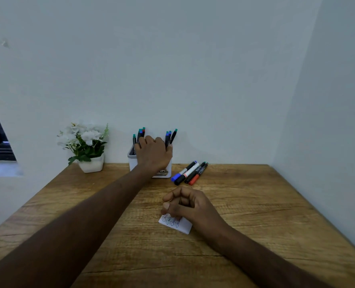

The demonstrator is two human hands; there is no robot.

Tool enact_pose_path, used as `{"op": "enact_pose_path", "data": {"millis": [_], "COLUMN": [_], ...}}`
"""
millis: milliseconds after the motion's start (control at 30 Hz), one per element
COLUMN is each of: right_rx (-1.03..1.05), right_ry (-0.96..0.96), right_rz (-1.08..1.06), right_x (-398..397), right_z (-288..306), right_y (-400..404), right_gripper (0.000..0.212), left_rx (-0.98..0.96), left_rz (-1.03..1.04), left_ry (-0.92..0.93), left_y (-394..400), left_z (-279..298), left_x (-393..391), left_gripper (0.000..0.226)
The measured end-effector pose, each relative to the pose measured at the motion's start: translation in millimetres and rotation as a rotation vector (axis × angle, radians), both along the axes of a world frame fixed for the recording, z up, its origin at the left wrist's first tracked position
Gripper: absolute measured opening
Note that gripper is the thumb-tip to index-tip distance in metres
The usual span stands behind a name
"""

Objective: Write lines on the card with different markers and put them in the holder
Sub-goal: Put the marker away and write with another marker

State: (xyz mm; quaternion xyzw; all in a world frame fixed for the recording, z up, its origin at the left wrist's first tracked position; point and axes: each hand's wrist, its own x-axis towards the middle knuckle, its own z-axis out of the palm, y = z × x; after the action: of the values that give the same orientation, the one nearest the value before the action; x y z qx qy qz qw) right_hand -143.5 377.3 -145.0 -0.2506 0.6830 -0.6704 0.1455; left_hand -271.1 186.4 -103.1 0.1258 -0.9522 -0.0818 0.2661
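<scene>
Left hand (153, 153) covers the white marker holder (133, 162) at 12 o'clock, grip indiscernible; right hand (186, 202), fingers curled and holding nothing, hides part of the card (183, 225) mid-surface; four markers (190, 173) lie at 1 o'clock.

Holder (133, 163) stands at table (255, 204) back edge, against wall, markers upright in it (171, 137). Left hand (153, 152) rests over holder's top. Flower pot (91, 164) left of holder, near back-left corner. Four loose markers (190, 173) lie just right of holder. Card (179, 225) at table centre, partly under right hand (188, 204).
</scene>
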Motion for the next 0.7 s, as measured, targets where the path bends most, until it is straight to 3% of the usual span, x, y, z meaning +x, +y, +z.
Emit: {"op": "enact_pose_path", "data": {"millis": [133, 233, 333, 467, 567, 700], "right_rx": [0.015, 0.045, 0.093, 0.115, 0.15, 0.229], "right_ry": [0.034, 0.061, 0.106, 0.143, 0.164, 0.247], "right_rz": [-0.005, -0.011, -0.021, -0.037, -0.004, 0.047], "right_x": [0, 0, 0, 4, 3, 7], "right_z": [0, -1, -1, 1, 2, 4], "right_y": [0, 0, 0, 0, 3, 3], "right_gripper": [0.051, 0.04, 0.025, 0.03, 0.021, 0.029], "left_rx": [0.034, -0.155, -0.387, -0.499, -0.419, -0.2], "left_rz": [-0.034, -0.186, -0.422, -0.362, -0.431, -0.499], "left_ry": [0.104, 0.311, 0.121, -0.143, -0.12, -0.195], "left_y": [0, 15, 41, 61, 58, 51], "left_z": [7, 13, 7, -5, -6, -8], "left_x": [13, 32, 43, 37, 27, 25], "left_gripper": [0.05, 0.04, 0.03, 0.026, 0.015, 0.03]}}
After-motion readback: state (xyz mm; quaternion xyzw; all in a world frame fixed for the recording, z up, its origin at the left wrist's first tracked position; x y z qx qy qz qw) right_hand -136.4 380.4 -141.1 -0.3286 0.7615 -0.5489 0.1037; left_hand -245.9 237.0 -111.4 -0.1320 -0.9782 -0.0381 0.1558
